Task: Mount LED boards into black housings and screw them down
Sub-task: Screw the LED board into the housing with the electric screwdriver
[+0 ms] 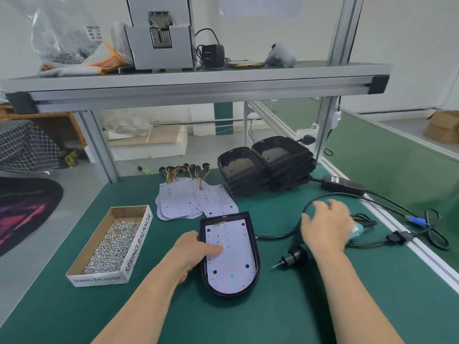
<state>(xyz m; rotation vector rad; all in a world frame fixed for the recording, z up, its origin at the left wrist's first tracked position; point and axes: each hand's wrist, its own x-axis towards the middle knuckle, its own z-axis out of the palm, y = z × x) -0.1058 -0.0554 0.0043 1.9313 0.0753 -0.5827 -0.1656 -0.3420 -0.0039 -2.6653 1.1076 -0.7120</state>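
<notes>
- Head view, middle of the frame: one black housing (250, 232) lies flat on the green bench mat (273, 319), with an LED board (231, 264) sitting inside it, little red and orange dots facing up.
- The left hand (193, 252) is at the housing's left rim with its index finger stretched out straight and pressing on the board. The other fingers are tucked underneath, so I can't say how they lie.
- The right hand (325, 227) is right of the housing, fingers loosely spread over the electric screwdriver (294, 255). It's motion-blurred, so I can't tell if it's actually touching the tool. Only the black nose, the bit and a sliver of teal body stick out from under it.
- A black cable (278, 236) loops round behind that hand and runs toward the right edge of the bench, near a black power brick (342, 184).
- Just above the housing there's a loose pile of spare LED boards (188, 202) with coloured wires at their far ends.
- Right of that pile are two stacks of empty housings (268, 165), side by side.
- Left of centre sits an open cardboard box of screws (111, 244), marked "SPRING BALANCER".
- Across the top runs an aluminium shelf (198, 80) holding a grey box-shaped machine (159, 33) and a clear bag of small metal parts (62, 40), which is cut off at the upper left.
</notes>
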